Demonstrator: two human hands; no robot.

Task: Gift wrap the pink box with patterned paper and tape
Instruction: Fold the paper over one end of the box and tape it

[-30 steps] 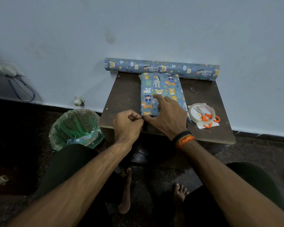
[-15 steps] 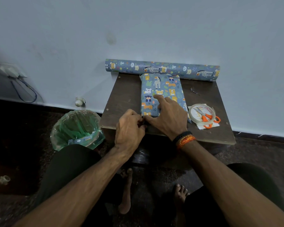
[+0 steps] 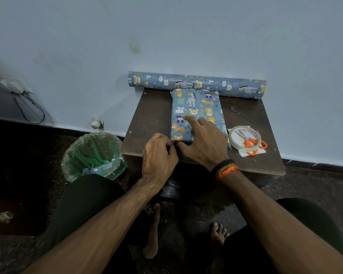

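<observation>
Left hand has closed in on the wrapped box, fingers pinching its near-end paper flap. Right hand stays spread flat on top, so end-folding proceeds.

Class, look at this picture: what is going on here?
A person is gift wrapping. The wrapped box lies on a small brown table, covered in animal-print paper. The right hand rests on the box, forefinger stretched along its top; the left hand pinches something at its near end. The paper roll, tape and scissors lie unused.
</observation>
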